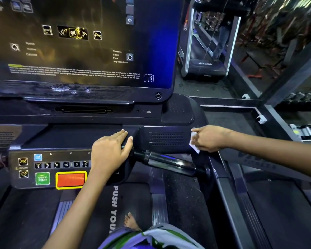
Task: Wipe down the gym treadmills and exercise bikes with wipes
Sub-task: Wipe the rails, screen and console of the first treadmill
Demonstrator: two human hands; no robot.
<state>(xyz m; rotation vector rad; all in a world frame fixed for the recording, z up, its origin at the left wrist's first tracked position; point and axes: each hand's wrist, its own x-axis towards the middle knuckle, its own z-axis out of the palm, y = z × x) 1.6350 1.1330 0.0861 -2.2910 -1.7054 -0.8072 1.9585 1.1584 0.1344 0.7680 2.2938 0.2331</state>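
I stand on a black treadmill, facing its console and large dark touchscreen. My right hand holds a small white wipe against the right end of the console, beside the perforated speaker grille. My left hand rests flat on the console's middle ledge with straight fingers, just above the button panel. A black and chrome handlebar juts out below and between my two hands.
The button panel carries a green quick-start key and a red stop key. The running belt and my bare foot show below. A second treadmill stands beyond, and a side rail runs along the right.
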